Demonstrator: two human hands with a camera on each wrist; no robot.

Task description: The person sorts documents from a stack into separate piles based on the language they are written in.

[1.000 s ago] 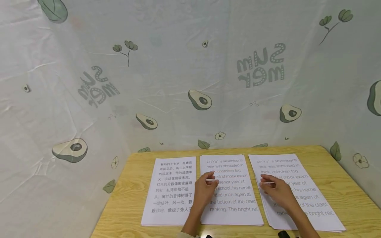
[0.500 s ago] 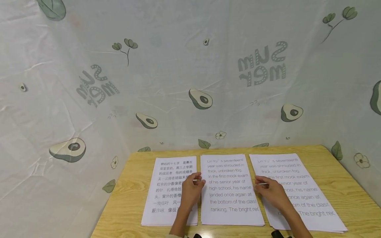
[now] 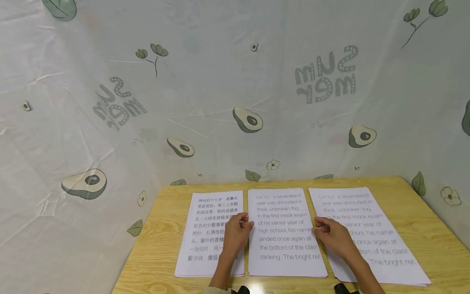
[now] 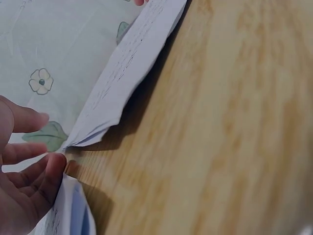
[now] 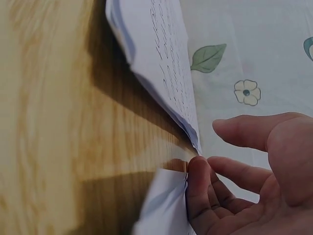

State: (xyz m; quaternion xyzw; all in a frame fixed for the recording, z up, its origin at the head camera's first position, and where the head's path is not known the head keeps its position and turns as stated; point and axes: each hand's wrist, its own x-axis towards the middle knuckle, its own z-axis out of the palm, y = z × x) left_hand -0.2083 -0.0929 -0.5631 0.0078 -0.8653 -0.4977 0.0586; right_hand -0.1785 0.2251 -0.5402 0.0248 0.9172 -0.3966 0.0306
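Observation:
Three paper stacks lie side by side. The middle stack [image 3: 280,265] carries English print, and so does the right stack [image 3: 389,275]; the left stack [image 3: 202,267] bears Chinese characters. My left hand [image 3: 235,234] is over the left stack's right side, fingertips at the gap beside the middle stack. Opposite it, my right hand [image 3: 334,237] lies over the right stack's left side, fingertips by the middle stack's right edge. Both wrist views show loosely bent fingers with the thumb [image 4: 29,119] and the other thumb [image 5: 244,131] standing apart from them, nothing pinched between.
The stacks lie on a wood-grain table [image 3: 147,253]. Behind and beside it hangs a pale cloth [image 3: 205,102] printed with avocados, leaves and flowers. Dark wrist devices show at the bottom edge, one at the left wrist [image 3: 242,290] and one at the right wrist [image 3: 340,288].
My left hand has moved left off the middle stack to the gap at its left edge. The right hand has shifted slightly left to its right edge. Over the last half second both hardly move.

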